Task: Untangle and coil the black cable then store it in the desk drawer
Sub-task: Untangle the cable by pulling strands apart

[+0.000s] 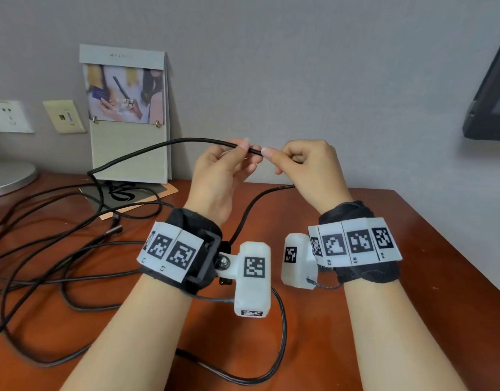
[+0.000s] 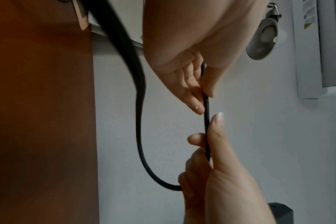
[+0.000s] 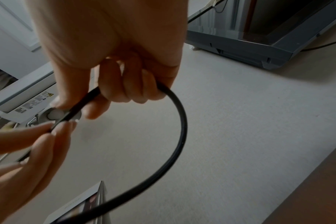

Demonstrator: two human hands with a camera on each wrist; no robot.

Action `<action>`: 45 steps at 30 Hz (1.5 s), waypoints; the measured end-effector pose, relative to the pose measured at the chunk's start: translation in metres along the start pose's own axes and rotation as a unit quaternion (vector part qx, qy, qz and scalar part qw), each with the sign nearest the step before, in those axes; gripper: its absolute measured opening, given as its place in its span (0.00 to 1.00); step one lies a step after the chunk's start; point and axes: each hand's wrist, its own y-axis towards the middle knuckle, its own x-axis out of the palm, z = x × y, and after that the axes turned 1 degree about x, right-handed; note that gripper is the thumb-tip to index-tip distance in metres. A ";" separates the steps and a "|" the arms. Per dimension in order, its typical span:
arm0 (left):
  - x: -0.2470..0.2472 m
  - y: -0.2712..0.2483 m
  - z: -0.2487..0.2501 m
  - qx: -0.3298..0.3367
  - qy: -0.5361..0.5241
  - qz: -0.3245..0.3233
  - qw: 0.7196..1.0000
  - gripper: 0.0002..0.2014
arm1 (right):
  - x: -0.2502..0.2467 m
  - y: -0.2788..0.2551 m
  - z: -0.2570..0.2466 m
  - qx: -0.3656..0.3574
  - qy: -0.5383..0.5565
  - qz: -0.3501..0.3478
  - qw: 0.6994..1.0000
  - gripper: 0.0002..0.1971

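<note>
1. Untangling is underway: the left hand and right hand are both pinching the black cable, raised above the desk, fingertips nearly touching on one short stretch.
2. Most of the cable is lying in loose crossing loops on the desk's left side; no coil is showing yet, and no drawer is in view.
3. Next move, I judge, is feeding cable hand over hand into even loops.
4. Open room is lying to the right; the stand-up card and lamp base are crowding the left, and the desk's right edge is running near
</note>
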 end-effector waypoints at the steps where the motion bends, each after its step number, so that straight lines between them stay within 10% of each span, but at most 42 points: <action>1: 0.000 0.001 0.000 -0.002 -0.005 0.008 1.000 0.05 | 0.000 0.000 0.000 0.002 -0.002 0.001 1.000 0.20; 45: -0.027 0.013 0.021 0.059 -0.013 0.086 0.994 0.08 | 0.008 -0.002 -0.004 0.009 0.006 -0.025 1.000 0.19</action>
